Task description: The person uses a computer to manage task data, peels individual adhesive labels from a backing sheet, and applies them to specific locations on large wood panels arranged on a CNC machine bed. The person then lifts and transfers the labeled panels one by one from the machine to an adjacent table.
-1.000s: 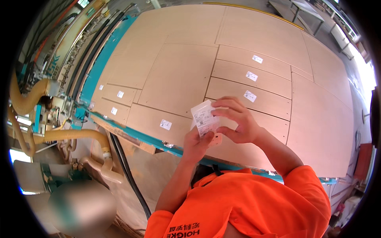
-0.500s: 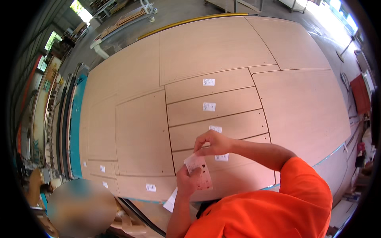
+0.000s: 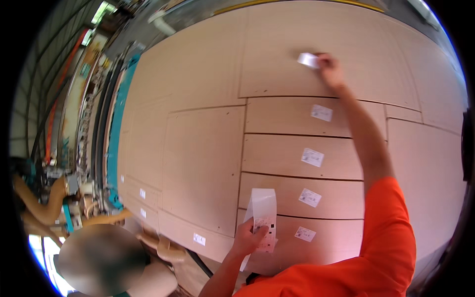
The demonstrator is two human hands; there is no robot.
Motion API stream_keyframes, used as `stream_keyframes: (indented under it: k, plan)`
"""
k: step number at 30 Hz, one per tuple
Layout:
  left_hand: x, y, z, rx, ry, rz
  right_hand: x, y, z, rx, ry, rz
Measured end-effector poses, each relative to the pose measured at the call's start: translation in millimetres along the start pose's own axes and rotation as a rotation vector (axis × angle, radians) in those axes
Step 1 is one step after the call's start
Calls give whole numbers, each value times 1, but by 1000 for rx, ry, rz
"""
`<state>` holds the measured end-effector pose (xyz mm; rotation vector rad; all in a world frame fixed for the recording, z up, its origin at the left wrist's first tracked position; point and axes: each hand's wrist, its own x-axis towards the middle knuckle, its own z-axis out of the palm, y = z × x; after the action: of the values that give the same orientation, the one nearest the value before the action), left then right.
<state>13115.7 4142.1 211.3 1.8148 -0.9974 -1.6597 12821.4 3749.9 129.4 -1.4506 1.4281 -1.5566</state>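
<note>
My right hand is stretched to the far part of a large light-brown board, its fingertips closed on a small white sticker label. The label is smeared by motion; whether it touches the board cannot be told. Near the board's front edge, my left hand grips a folded strip of label sheets, thumb on top. Grooves split the board into panels. Between my hands, white labels, one of them a tilted label, lie in a column on several narrow panels.
A person is at the lower left, beside a tan hose. A teal edge strip and dark rollers run along the board's left side. A yellow bar lies behind the far edge.
My right hand has left the label strip and reached far forward over the board with one label. My left hand keeps the strip, now more unfolded. The view has shifted.
</note>
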Motion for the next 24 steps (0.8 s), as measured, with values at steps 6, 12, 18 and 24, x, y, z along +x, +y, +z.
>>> stream_keyframes:
  k: [6, 12, 18, 24]
  plan:
    - [-5, -4, -9, -24, 48, -57, 33, 34, -76, -658, 136, -329]
    - [12, -25, -2, 18, 37, 35, 19, 92, -88, -999, -405, -466]
    - [-19, 4, -9, -381, 227, -10, -11, 32, -50, -1127, -454, -351]
    - [-54, 20, -18, -445, 257, 281, -73, -29, -84, -1049, -672, 45]
